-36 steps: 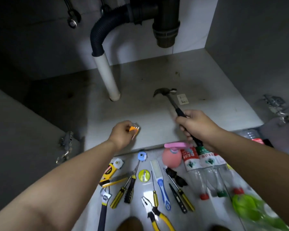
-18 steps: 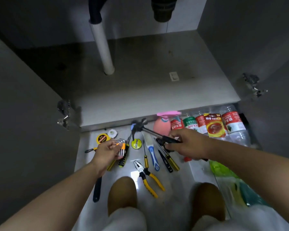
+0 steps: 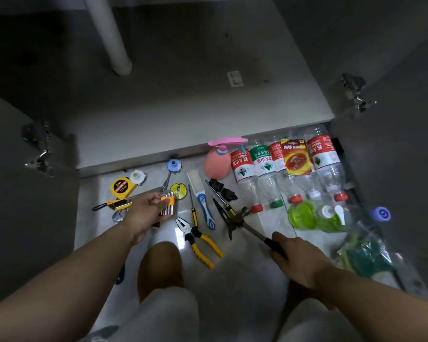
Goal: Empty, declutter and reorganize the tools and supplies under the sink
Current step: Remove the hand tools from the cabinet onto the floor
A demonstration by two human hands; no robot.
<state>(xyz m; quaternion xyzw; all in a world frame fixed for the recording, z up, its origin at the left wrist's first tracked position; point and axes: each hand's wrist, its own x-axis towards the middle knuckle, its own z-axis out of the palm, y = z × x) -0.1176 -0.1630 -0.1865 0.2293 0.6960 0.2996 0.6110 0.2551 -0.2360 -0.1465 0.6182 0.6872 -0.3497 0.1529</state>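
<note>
1. Closest in: two bent knees [image 3: 158, 270] above the pale tiled floor [image 3: 232, 280], a bare forearm reaching out on either side.
2. To the right, right hand [image 3: 299, 260] clenched round the black grip of a steel-shafted claw hammer [image 3: 251, 228]. Grip hidden under the curled fingers [image 3: 282, 243], shaft running out up and to the left. Head low over a black-and-yellow screwdriver [image 3: 226, 208]; touching it or not, cannot tell.
3. To the left, left hand [image 3: 143, 215] pinching a set of silver hex keys in an orange holder [image 3: 167, 202]. Holder and key ends sticking out to the right beyond the fingers [image 3: 156, 201], above the floor.
4. Between the two hands, flat on the tiles: yellow-handled pliers [image 3: 198, 239].
5. A little farther: yellow tape measure [image 3: 122, 186], yellow-green tape roll [image 3: 178, 188], blue-and-white handled scraper [image 3: 203, 203].
6. Farther right: pink spray bottle [image 3: 216, 162] just beside a row of clear plastic bottles with red and green labels [image 3: 242, 166], lying caps toward the knees.
7. Farthest: grey cabinet floor [image 3: 208, 107] under the sink, with a white drain pipe [image 3: 111, 38] standing on it at the back left.
</note>
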